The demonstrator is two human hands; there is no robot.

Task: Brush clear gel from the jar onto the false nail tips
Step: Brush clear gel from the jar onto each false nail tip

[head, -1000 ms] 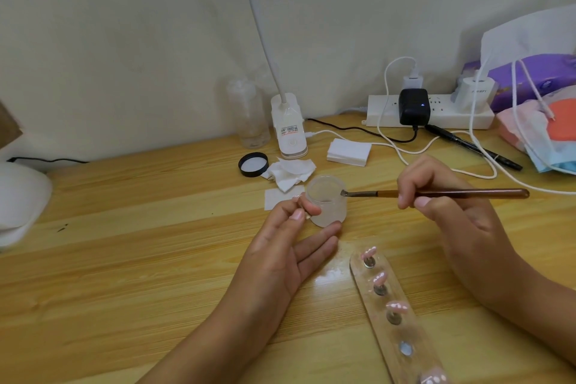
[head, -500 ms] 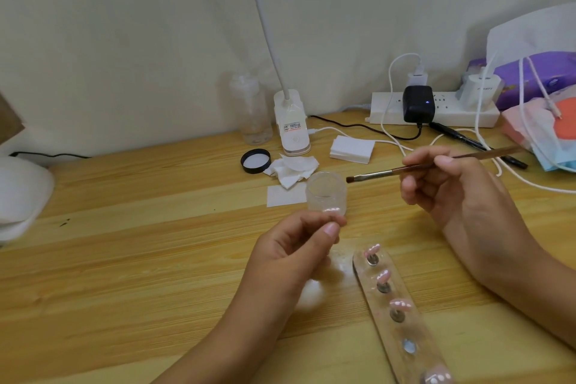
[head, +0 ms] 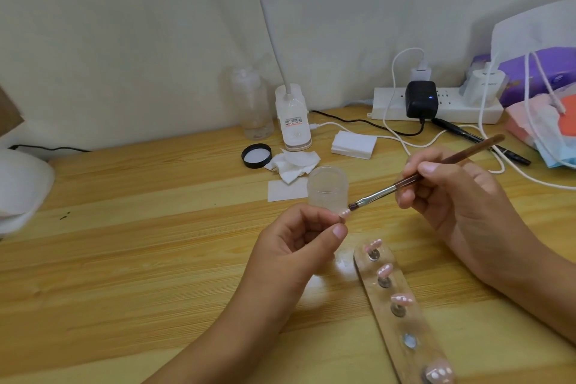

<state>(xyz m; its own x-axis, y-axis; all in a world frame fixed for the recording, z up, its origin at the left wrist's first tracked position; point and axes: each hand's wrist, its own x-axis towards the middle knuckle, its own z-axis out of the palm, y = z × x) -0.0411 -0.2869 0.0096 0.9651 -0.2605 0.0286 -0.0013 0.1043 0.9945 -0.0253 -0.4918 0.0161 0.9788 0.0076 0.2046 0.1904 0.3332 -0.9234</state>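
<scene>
Pale wall (head: 124, 25) behind wooden desk (head: 124, 259)

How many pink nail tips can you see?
5. One nail tip pinched in the left hand, three on the strip's upper pegs, one on its lowest peg at the frame edge; more may lie beyond.

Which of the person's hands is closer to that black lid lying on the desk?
Left. The left hand is in front of the black lid, pinching a nail tip; the right hand, holding the brush, is farther off to the lid's right.
</scene>
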